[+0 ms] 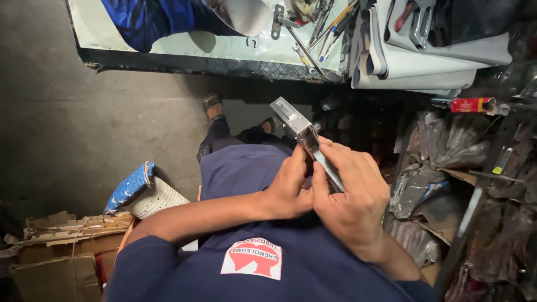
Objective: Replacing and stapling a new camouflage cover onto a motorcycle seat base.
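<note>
- A grey metal stapler is held in front of the person's chest, above the lap; it slants, its boxy head up and to the left, its long body running down to the right into the hands.
- The right hand is closed round the lower body of the stapler; its fingers curl over the top edge and its thumb lies along the near side; the lower end of the tool is hidden in the palm.
- The left hand is partly closed and presses against the stapler from the left; its thumb and fingertips meet the metal just beside the right thumb, so the two hands touch; whether it truly grips or only steadies, I cannot tell.
- Below the hands is a dark blue shirt with a white and red patch on the chest; dark trousers and a sandalled foot show beyond, on a grey floor.
- Across the top runs a bench with blue cloth, a cluster of hand tools and folded grey sheets.
- To the right, well apart from the hands, are shelves of plastic bags and a small red box.
- To the lower left stand cardboard boxes; just beside them a white ribbed object with a blue patterned top.
</note>
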